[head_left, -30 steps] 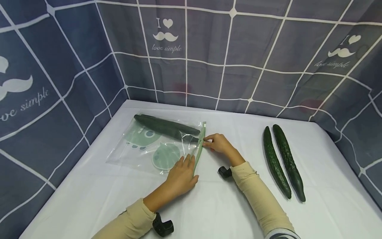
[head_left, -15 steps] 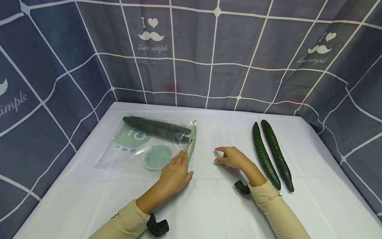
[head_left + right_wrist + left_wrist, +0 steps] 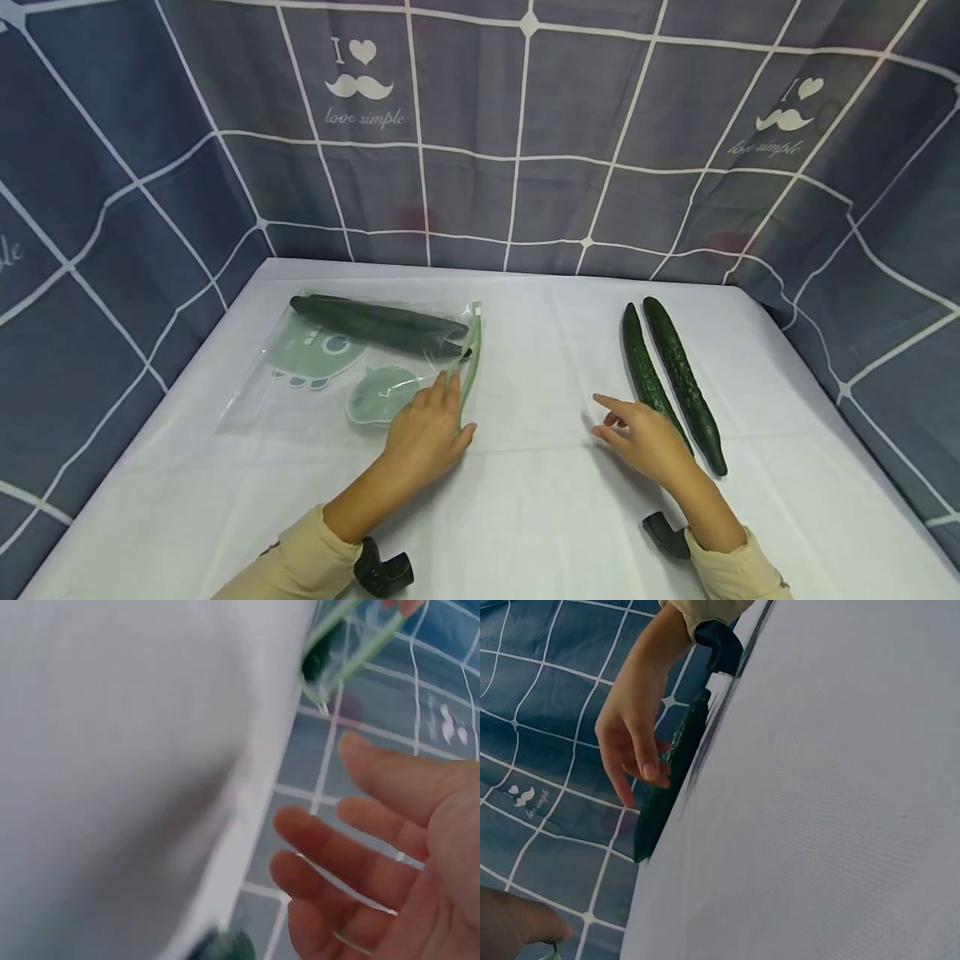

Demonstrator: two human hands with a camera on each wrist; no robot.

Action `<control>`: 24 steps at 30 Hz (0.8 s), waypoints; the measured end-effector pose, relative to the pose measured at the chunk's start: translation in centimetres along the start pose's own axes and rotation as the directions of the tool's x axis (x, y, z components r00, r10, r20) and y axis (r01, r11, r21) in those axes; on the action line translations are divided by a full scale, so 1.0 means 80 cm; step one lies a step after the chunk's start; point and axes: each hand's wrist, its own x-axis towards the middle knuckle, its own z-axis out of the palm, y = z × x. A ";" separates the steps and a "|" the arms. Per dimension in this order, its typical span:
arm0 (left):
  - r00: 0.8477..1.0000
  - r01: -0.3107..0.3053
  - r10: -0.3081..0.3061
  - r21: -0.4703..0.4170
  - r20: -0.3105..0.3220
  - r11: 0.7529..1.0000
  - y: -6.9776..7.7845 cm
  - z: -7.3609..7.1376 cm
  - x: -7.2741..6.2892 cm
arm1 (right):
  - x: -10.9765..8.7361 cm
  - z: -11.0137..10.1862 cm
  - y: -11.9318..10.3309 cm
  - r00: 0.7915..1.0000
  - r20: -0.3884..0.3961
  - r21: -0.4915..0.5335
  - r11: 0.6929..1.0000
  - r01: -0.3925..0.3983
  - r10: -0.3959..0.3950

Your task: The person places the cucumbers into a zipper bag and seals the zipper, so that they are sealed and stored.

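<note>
at ten o'clock on the white table (image 3: 525,517) lies a clear bag (image 3: 292,417) with pale green animal prints, its green-edged mouth facing three o'clock. dark cucumbers (image 3: 375,323) rest inside along its twelve o'clock side, ends close to the mouth. the right wrist view shows the mouth gaping there. the left hand (image 3: 423,429) rests on the bag at the mouth, fingers extended, thumb set apart toward three o'clock. the right hand (image 3: 648,437) hangs near three o'clock, well apart from the bag, fingers loosely bent and spread, holding nothing. beside it, between two and three o'clock, lie two loose cucumbers (image 3: 682,383), nearly side by side; the hand hides part of the nearer one. a dark, white-gridded curtain (image 3: 480,200) stands at twelve.
</note>
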 end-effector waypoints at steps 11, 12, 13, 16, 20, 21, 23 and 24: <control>0.998 -0.027 0.027 0.017 -0.048 1.000 -0.004 -0.001 0.003 | -0.022 -0.025 0.039 0.948 -0.044 -0.146 0.936 -0.319 0.316; 0.998 -0.033 0.034 0.018 -0.054 0.999 -0.004 0.000 0.003 | -0.022 -0.027 0.041 0.940 -0.012 -0.149 0.929 -0.338 0.340; 0.997 -0.038 0.039 0.020 -0.060 0.999 -0.004 0.000 0.003 | -0.023 -0.030 0.043 0.930 0.024 -0.151 0.921 -0.359 0.367; 0.996 -0.046 0.047 0.022 -0.071 0.999 -0.004 0.002 0.002 | -0.023 -0.036 0.048 0.900 0.103 -0.151 0.900 -0.408 0.425; 0.997 -0.035 0.036 0.022 -0.071 0.999 -0.004 0.002 0.001 | -0.021 -0.041 0.051 0.848 0.218 -0.166 0.874 -0.456 0.484; 0.997 -0.032 0.034 0.023 -0.067 0.999 -0.004 0.002 0.000 | -0.020 -0.041 0.052 0.842 0.240 -0.169 0.875 -0.454 0.484; 0.997 -0.030 0.032 0.026 -0.064 0.999 -0.005 0.002 0.000 | -0.019 -0.040 0.052 0.846 0.254 -0.177 0.883 -0.435 0.468; 0.998 -0.029 0.031 0.027 -0.062 0.999 -0.005 0.002 0.000 | -0.019 -0.038 0.052 0.859 0.240 -0.182 0.890 -0.417 0.452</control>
